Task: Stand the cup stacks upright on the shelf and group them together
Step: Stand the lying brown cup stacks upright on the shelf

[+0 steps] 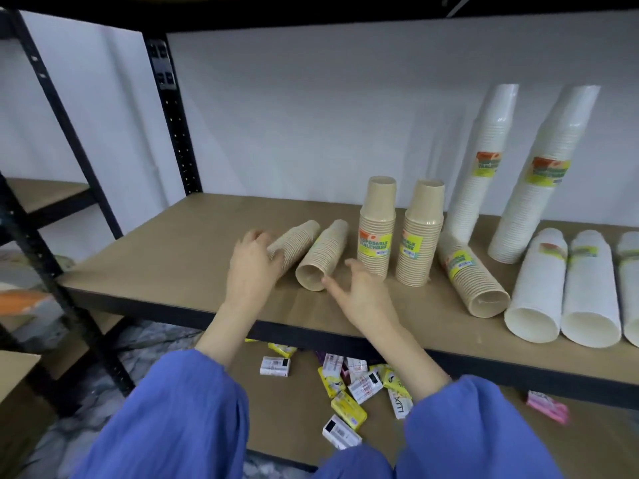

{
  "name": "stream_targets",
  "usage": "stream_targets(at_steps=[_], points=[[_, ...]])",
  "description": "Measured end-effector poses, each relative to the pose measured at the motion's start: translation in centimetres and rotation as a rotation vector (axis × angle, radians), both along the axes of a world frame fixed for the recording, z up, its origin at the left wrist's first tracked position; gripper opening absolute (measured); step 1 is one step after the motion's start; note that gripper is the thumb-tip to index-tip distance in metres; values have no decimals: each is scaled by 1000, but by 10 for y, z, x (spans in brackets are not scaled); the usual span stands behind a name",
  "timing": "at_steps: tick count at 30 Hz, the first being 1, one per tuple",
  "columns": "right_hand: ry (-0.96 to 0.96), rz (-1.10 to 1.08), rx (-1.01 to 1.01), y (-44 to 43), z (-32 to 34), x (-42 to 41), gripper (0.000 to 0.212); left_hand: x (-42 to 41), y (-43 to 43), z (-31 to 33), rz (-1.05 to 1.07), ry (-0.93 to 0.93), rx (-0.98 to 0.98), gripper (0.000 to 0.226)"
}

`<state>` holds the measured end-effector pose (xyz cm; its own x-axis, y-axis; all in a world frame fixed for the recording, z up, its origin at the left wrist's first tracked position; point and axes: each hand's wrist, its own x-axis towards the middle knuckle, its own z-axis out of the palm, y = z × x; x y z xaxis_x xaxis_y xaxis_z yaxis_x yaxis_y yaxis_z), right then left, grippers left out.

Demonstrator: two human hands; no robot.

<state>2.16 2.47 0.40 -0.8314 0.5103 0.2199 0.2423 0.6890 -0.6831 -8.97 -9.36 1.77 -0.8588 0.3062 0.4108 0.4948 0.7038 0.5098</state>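
Hands | left hand [254, 264] grips lying brown stack [301, 235] | right hand [366, 295] spread, beside second stack [326, 255]

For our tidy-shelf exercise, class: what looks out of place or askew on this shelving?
Three brown cup stacks lie on their sides beside two upright ones; three white stacks lie flat too. The two tall white stacks look tilted. Soap bars lie scattered on the lower shelf.

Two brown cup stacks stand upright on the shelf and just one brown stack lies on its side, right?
Not quite. The head view shows three lying brown stacks, not one. The two upright brown stacks part is correct.
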Motion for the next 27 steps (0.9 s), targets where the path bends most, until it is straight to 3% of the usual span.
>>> stream_targets(at_steps=[3, 6, 10, 15, 18, 21, 27], points=[[-80, -33, 61, -8, 13, -29, 55, -15, 9, 8, 40, 44, -308, 38], [-199, -78, 4, -5, 24, -56, 67, -23, 21, 13, 19, 25, -474, 39], [-345, -62, -28, 5, 25, -77, 82, -39, 24, 21, -6, -202, -520, 49], [-418, -38, -179, 14, 25, -82, 88, -58, 18, 39, -221, -536, -628, 59], [-354, 4, -306, 19, 24, -75, 74, -61, 12, 43, -305, -687, -588, 55], [-294, 66, -387, 22, 23, -63, 72, -58, 5, 42, -378, -878, -427, 53], [-206, 165, -503, 21, 19, -42, 82, -43, -13, 32, -357, -852, -163, 58]])
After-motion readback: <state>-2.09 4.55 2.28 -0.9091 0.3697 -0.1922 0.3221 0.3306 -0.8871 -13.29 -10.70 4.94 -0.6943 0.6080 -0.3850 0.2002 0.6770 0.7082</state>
